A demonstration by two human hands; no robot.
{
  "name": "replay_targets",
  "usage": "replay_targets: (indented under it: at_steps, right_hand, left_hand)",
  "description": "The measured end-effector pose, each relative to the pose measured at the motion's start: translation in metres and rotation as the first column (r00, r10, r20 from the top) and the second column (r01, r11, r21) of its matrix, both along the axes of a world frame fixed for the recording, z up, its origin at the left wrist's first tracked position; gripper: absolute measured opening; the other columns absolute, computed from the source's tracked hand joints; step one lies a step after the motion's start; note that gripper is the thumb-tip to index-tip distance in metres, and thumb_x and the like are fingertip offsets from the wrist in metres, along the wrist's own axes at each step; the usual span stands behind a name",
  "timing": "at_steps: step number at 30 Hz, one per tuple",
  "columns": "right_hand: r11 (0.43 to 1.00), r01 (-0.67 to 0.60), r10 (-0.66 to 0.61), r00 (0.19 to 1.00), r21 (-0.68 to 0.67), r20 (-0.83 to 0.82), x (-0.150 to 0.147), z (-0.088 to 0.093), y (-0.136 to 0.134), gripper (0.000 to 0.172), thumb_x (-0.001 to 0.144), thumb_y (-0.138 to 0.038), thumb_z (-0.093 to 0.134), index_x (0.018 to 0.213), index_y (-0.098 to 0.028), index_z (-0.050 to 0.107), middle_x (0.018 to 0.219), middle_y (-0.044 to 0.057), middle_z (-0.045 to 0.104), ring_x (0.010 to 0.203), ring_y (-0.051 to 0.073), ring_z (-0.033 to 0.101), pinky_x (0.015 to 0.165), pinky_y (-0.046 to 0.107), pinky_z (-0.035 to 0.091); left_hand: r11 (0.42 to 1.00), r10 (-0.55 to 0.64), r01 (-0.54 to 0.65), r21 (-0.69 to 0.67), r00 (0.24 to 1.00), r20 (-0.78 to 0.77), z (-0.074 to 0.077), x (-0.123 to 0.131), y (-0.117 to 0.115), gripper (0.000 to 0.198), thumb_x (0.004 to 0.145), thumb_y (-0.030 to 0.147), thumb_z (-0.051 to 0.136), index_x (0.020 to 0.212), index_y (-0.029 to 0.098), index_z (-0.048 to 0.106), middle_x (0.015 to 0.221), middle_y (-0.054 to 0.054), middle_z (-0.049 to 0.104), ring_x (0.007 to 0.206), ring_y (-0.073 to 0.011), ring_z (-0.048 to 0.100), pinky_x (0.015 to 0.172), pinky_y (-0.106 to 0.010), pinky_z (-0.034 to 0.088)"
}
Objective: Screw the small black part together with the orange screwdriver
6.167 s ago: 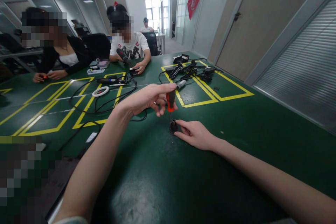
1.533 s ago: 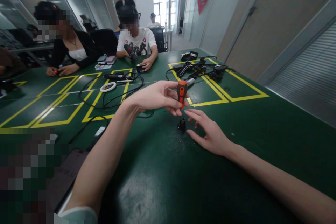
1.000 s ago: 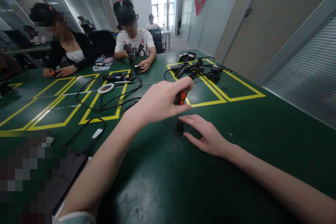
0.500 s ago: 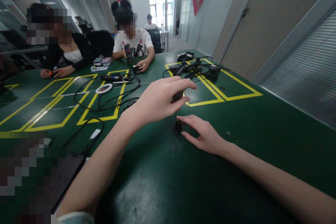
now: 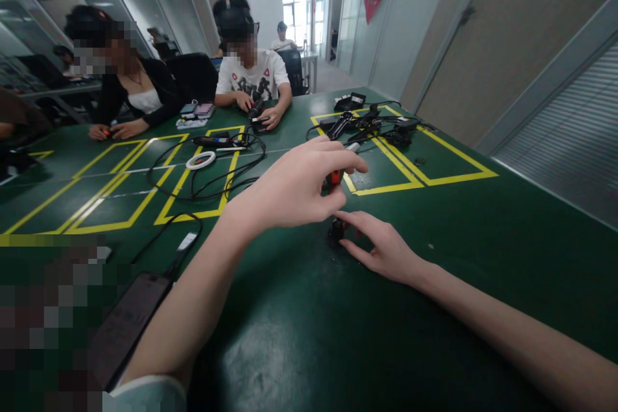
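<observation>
In the head view my left hand (image 5: 294, 183) is closed around the red-and-black handle of a screwdriver (image 5: 335, 177). The tool stands nearly upright, and the fingers cover much of its handle. Below it, a small black part (image 5: 335, 232) rests on the green table; I cannot make out its exact kind. My right hand (image 5: 386, 248) pinches that part from the right between thumb and fingertips. Where the screwdriver's tip meets the part is too dark and small to see clearly.
Black cables and devices (image 5: 371, 125) lie beyond my hands inside yellow tape outlines. A white ring (image 5: 201, 160) sits among looped cables to the left. Near my left forearm lies a dark flat device (image 5: 130, 318) with a cable. Two co-workers sit across the table (image 5: 483, 251).
My left fingers have turned and curled further around the screwdriver handle, showing its red part. My right hand keeps its pinch. The view has shifted slightly left. A co-worker's power drill has come down.
</observation>
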State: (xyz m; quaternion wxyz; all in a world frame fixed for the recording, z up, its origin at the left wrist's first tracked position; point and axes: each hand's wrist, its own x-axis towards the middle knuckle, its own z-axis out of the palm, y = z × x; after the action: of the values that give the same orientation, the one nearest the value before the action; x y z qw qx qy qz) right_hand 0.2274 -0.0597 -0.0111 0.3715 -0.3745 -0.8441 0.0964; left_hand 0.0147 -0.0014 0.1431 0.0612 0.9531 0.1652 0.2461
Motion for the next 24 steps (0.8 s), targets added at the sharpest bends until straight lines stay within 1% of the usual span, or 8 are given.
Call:
replay_targets:
  at_steps: [3, 7, 10, 13, 15, 17, 20, 24]
  right_hand:
    - [1.0, 0.007, -0.007, 1.0, -0.006, 0.001, -0.0003, 0.0003, -0.0003, 0.052, 0.096, -0.018, 0.059, 0.147, -0.024, 0.05, 0.114, 0.01, 0.074, 0.095, 0.025, 0.073, 0.082, 0.041, 0.065]
    - [1.0, 0.019, -0.019, 1.0, -0.004, 0.013, -0.0003, -0.0016, 0.0007, 0.052, 0.096, -0.02, 0.058, 0.147, -0.025, 0.05, 0.113, 0.01, 0.074, 0.095, 0.025, 0.073, 0.082, 0.042, 0.065]
    - [1.0, 0.022, -0.022, 1.0, 0.004, 0.01, 0.0001, -0.0033, 0.0015, 0.05, 0.096, -0.02, 0.058, 0.145, -0.024, 0.051, 0.113, 0.01, 0.074, 0.095, 0.025, 0.073, 0.081, 0.041, 0.065]
    - [1.0, 0.023, -0.023, 1.0, -0.007, 0.011, 0.0, -0.0028, 0.0013, 0.049, 0.097, -0.019, 0.058, 0.145, -0.024, 0.051, 0.112, 0.01, 0.073, 0.093, 0.024, 0.073, 0.079, 0.039, 0.065]
    - [1.0, 0.021, -0.021, 1.0, -0.017, 0.008, -0.0003, -0.0017, 0.0009, 0.049, 0.097, -0.019, 0.058, 0.145, -0.024, 0.05, 0.112, 0.01, 0.073, 0.092, 0.023, 0.073, 0.078, 0.038, 0.064]
    - [0.999, 0.018, -0.018, 1.0, -0.033, 0.003, -0.0006, -0.0008, 0.0005, 0.05, 0.097, -0.019, 0.058, 0.145, -0.024, 0.051, 0.112, 0.009, 0.073, 0.089, 0.022, 0.072, 0.073, 0.035, 0.064]
    - [0.999, 0.016, -0.017, 1.0, -0.051, -0.006, -0.0009, -0.001, 0.0003, 0.051, 0.096, -0.019, 0.058, 0.146, -0.024, 0.051, 0.111, 0.009, 0.072, 0.084, 0.021, 0.071, 0.065, 0.032, 0.063]
    - [0.999, 0.023, -0.024, 1.0, -0.032, -0.006, -0.0012, -0.0019, 0.0005, 0.05, 0.096, -0.021, 0.058, 0.145, -0.024, 0.051, 0.111, 0.01, 0.073, 0.082, 0.021, 0.071, 0.068, 0.035, 0.064]
  left_hand:
    - [0.999, 0.013, -0.012, -0.039, 1.0, 0.029, -0.002, 0.0017, 0.0008, 0.027, 0.092, 0.012, 0.053, 0.111, 0.018, 0.071, 0.102, -0.007, 0.073, 0.092, -0.0194, 0.068, 0.083, -0.031, 0.053]
    - [0.998, 0.052, -0.051, -0.031, 0.998, 0.03, -0.0073, 0.0061, 0.0021, 0.023, 0.094, 0.019, 0.055, 0.111, 0.016, 0.07, 0.097, -0.007, 0.071, 0.086, -0.0189, 0.067, 0.076, -0.029, 0.052]
    - [0.998, 0.067, -0.067, -0.019, 0.998, -0.001, -0.0064, 0.0051, 0.0014, 0.031, 0.089, 0.016, 0.056, 0.118, 0.015, 0.069, 0.099, -0.007, 0.071, 0.089, -0.0203, 0.067, 0.079, -0.03, 0.052]
    - [0.998, 0.053, -0.054, -0.027, 0.998, -0.02, -0.0029, 0.0019, 0.0002, 0.039, 0.086, 0.011, 0.054, 0.123, 0.015, 0.068, 0.103, -0.008, 0.071, 0.092, -0.0203, 0.067, 0.083, -0.031, 0.053]
    - [0.998, 0.057, -0.057, -0.03, 0.998, -0.009, -0.0019, 0.001, 0.0, 0.038, 0.088, 0.011, 0.053, 0.122, 0.017, 0.069, 0.107, -0.008, 0.07, 0.093, -0.0196, 0.066, 0.083, -0.03, 0.053]
    - [0.996, 0.085, -0.085, -0.021, 0.996, 0.007, -0.0026, 0.0017, -0.0002, 0.034, 0.091, 0.014, 0.051, 0.119, 0.018, 0.07, 0.112, -0.009, 0.068, 0.094, -0.0194, 0.066, 0.08, -0.03, 0.053]
    - [0.992, 0.128, -0.128, -0.007, 0.991, -0.024, -0.0047, 0.0037, -0.0009, 0.031, 0.093, 0.018, 0.052, 0.117, 0.018, 0.07, 0.111, -0.009, 0.067, 0.092, -0.02, 0.065, 0.075, -0.029, 0.053]
    - [0.993, 0.116, -0.116, -0.005, 0.991, -0.072, -0.004, 0.0029, -0.0023, 0.037, 0.087, 0.014, 0.053, 0.121, 0.019, 0.069, 0.109, -0.007, 0.069, 0.092, -0.0205, 0.066, 0.077, -0.03, 0.052]
